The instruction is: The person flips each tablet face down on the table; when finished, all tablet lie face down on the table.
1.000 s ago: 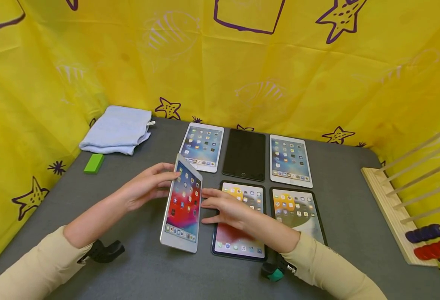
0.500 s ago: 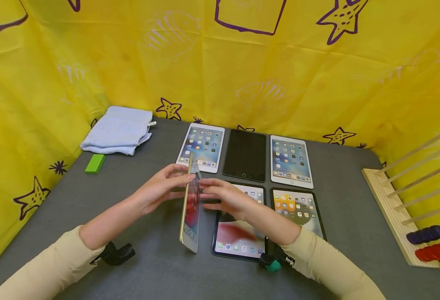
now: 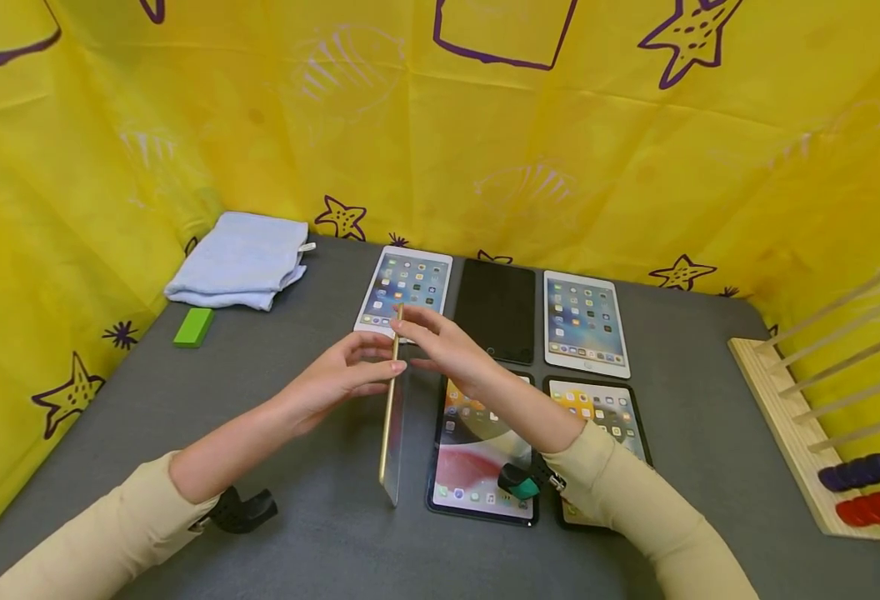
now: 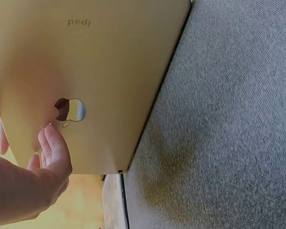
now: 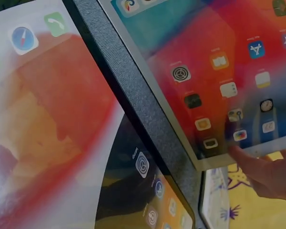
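Note:
A gold-backed tablet [image 3: 391, 417] is held on edge, so the head view shows it nearly edge-on. My left hand [image 3: 338, 371] grips its long upper edge, thumb on that edge. In the left wrist view, the left fingers [image 4: 57, 148] touch the gold back near the apple logo. My right hand [image 3: 455, 350] pinches the tablet's far upper end. The lit screen [image 5: 214, 90], red and blue with app icons, faces right in the right wrist view, where the right hand [image 5: 271, 174] meets a corner. Whether the lower edge touches the table cannot be told.
Right of the held tablet lie two dark-framed tablets, one [image 3: 477, 467] beside another [image 3: 605, 417]. Behind are a white tablet [image 3: 406, 287], a black one [image 3: 496, 308] and another white one [image 3: 586, 321]. A blue cloth [image 3: 237, 258], green block [image 3: 194, 327] and wooden bead rack [image 3: 792, 433] flank them.
The left hand has turned the tablet from screen-visible to edge-on and shifted it right. The right hand has moved up and forward from beside the screen to its far upper end.

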Demonstrator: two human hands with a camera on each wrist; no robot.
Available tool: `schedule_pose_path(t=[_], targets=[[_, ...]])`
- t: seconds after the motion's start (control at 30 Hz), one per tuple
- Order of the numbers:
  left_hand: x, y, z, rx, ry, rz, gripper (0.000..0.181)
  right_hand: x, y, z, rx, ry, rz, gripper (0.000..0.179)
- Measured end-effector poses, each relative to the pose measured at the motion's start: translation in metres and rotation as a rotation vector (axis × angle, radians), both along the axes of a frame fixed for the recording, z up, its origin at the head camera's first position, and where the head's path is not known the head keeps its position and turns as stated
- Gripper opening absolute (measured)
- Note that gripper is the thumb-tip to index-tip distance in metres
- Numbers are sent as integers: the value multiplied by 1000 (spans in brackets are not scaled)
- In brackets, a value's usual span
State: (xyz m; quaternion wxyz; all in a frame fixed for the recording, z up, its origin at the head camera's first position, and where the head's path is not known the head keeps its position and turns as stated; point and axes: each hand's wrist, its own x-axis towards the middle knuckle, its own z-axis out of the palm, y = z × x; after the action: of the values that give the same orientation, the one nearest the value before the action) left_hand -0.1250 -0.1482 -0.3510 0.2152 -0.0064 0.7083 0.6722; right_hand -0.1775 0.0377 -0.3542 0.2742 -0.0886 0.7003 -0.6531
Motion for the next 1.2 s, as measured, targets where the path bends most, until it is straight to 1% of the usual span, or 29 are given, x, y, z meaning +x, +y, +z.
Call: schedule_pose_path(t=[0.17, 0.23, 0.3, 0.33, 0.4, 0.47, 0.53, 0.63, 0.67, 0.73, 0.8, 0.9, 1.0, 1.07, 1.2], targets=[[3, 4, -2, -26, 28, 10, 60, -1, -1, -2, -28, 16, 0, 48], [5, 5, -2, -28, 56, 22, 57, -2, 0, -4, -36, 19, 3, 46], [8, 5, -3, -15, 109, 36, 52, -2, 0, -6, -42, 24, 9, 45], [10, 5, -3, -14, 152, 44, 48, -2, 1, -7, -46, 26, 14, 45], [15, 5, -3, 1, 267, 53, 40, -3, 2, -9, -55, 29, 24, 46], [19, 6, -3, 12, 418, 34, 32, -3, 2, -10, -66, 29, 32, 47], [23, 6, -4, 3, 596, -12, 29, -3, 3, -11, -75, 27, 35, 46], [29, 7, -8, -27, 855, -107, 35, -2, 4, -11, -81, 23, 35, 44], [30, 7, -9, -41, 932, -134, 36, -2, 5, -12, -80, 21, 36, 44], [32, 8, -12, -71, 1056, -172, 36, -2, 5, -12, -77, 22, 40, 43], [33, 9, -15, -85, 1146, -202, 33, -1, 7, -13, -70, 17, 39, 43], [34, 10, -18, -94, 1223, -243, 32, -1, 10, -14, -59, 10, 34, 44], [33, 11, -20, -104, 1279, -284, 37, 0, 13, -15, -57, -3, 24, 46], [33, 11, -21, -120, 1300, -311, 42, 0, 15, -15, -62, -9, 23, 48], [35, 13, -22, -172, 1322, -355, 55, 1, 19, -17, -66, -19, 25, 50]])
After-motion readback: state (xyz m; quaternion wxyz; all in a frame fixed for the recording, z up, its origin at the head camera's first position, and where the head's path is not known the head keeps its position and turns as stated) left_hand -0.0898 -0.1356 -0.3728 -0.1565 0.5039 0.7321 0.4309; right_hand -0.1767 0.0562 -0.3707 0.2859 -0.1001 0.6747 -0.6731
